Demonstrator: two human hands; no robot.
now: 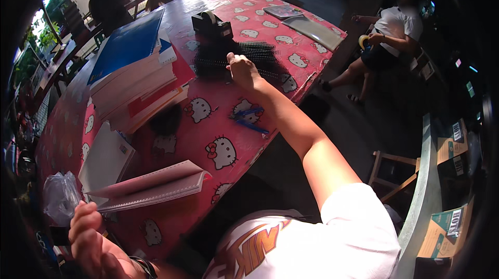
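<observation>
My right hand (243,71) reaches across the table to a pile of black plastic binding coils (260,50). Its fingers are curled closed at the pile's near edge; whatever they pinch is hidden. At the lower left, my left hand (92,240) is raised, palm up with loosely bent fingers apart, and holds nothing. Just beyond it lies a coil-bound booklet (156,190) with its pages partly lifted. Another white booklet (106,157) rests behind that one. A tall stack of unbound paper sets (135,84) with a blue cover (127,40) on top stands farther back.
A pink patterned cloth (223,151) covers the table. On it are a black tape dispenser (212,25), blue pens (252,123) and clear sheets (314,32). A plastic bag (61,196) sits at left. Another person (397,35) holds a tape roll at right, near cardboard boxes (444,232).
</observation>
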